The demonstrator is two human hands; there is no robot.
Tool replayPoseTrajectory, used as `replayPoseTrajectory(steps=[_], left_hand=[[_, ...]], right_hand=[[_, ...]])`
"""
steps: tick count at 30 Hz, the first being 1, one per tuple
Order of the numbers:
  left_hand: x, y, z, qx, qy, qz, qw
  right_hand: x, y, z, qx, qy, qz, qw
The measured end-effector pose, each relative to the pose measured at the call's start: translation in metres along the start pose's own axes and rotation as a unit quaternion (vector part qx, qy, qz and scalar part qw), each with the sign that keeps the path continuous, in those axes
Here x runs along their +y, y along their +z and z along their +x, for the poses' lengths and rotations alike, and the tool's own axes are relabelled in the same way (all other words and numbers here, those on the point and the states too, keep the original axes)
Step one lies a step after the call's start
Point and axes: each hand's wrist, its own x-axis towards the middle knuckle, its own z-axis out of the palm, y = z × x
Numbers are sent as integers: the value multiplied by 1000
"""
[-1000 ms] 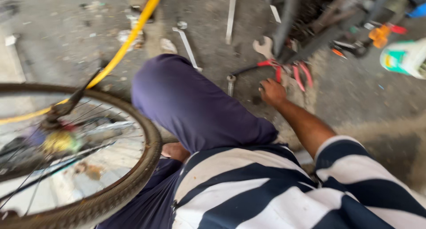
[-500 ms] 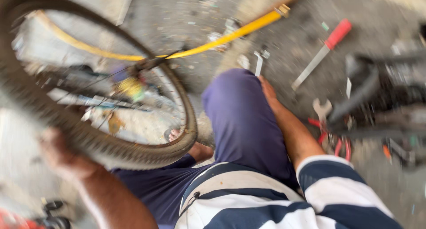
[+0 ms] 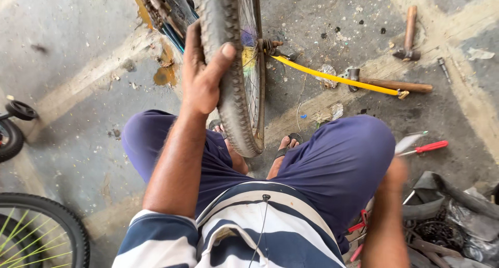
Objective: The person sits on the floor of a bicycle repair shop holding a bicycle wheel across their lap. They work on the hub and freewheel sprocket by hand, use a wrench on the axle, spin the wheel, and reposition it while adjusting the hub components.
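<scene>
Gripping tyre (image 3: pixel 228 65) upright with left hand (image 3: pixel 200 73), wheel now swung vertical; right hand (image 3: pixel 393 175) blurred, grasp indeterminate, near screwdriver (image 3: pixel 423 148).

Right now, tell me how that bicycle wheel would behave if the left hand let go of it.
The bicycle wheel stands upright on its narrow tyre, so it would likely tip or roll. The left hand grips the knobby tread, which probably isn't slippery. Thin spokes suggest it is light for its size and stiff.
</scene>
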Motion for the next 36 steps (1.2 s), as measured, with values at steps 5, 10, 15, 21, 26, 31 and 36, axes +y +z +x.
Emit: replayPoseTrajectory(steps=[5, 10, 15, 21, 26, 31, 36], left_hand=[[5, 1, -2, -36, 44, -35, 998], [3, -10, -4, -28, 44, -7, 999], [3, -21, -4, -28, 38, -13, 999], [2, -34, -1, -18, 23, 15, 999], [2, -35, 1, -14, 22, 22, 999], [7, -33, 3, -14, 5, -14, 1000], [14, -28, 5, -19, -6, 22, 1000]], right_hand=[[-136, -1, 25, -13, -158, 176, 972], [-178, 139, -4, -175, -180, 80, 965], [-114, 280, -34, -411, -36, -75, 908], [-41, 317, -41, -232, -139, -288, 919], [-32, 329, -38, -210, -265, -390, 857], [-32, 339, -52, -283, -192, -369, 864], [-25, 339, -62, -370, -34, -219, 902]])
